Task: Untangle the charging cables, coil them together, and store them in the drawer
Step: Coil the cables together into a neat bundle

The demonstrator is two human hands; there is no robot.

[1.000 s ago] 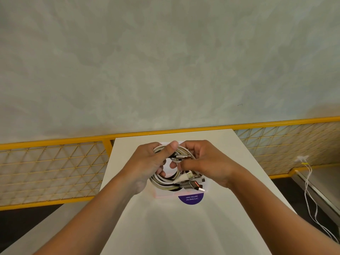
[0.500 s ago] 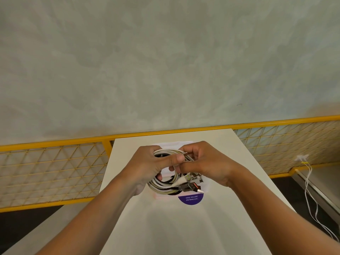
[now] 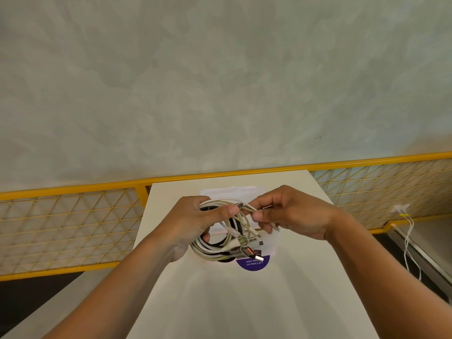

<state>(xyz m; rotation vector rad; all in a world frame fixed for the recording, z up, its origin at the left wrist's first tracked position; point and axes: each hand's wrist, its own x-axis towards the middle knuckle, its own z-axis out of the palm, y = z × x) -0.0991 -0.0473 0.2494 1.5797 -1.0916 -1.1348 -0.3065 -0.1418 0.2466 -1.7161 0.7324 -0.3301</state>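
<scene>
1. The cables point(image 3: 215, 249), white, cream and black, are wound together into one loose coil. It is held just above the surface point(image 3: 220, 302), over its far half and about midway between its left and right edges.
2. The left hand point(image 3: 190, 223) grasps the left side of the coil. Its fingers point(image 3: 206, 237) curl through the loop from below, and the thumb presses across the top strands.
3. The right hand point(image 3: 300, 214) sits just right of the coil. Its fingers point(image 3: 259, 215) pinch a thin cream strand that leads out of the top of the coil, beside a small silver plug point(image 3: 241, 205).
4. Several more plugs stick out at the near right side of the coil. The largest is a metal USB plug point(image 3: 244, 252) with an orange insert.
5. Under the coil a clear plastic bag point(image 3: 227, 193) lies flat on the surface, close to the far edge. A round purple label point(image 3: 254, 263) with white print sits at the bag's near end, partly covered by the plugs.
6. Behind the far edge a yellow rail point(image 3: 61, 228) with wire mesh runs from left to right along a grey wall point(image 3: 220, 81).
7. Beyond the right edge, thin white cords point(image 3: 407, 243) hang from a white fitting on the rail, well apart from the coil.
</scene>
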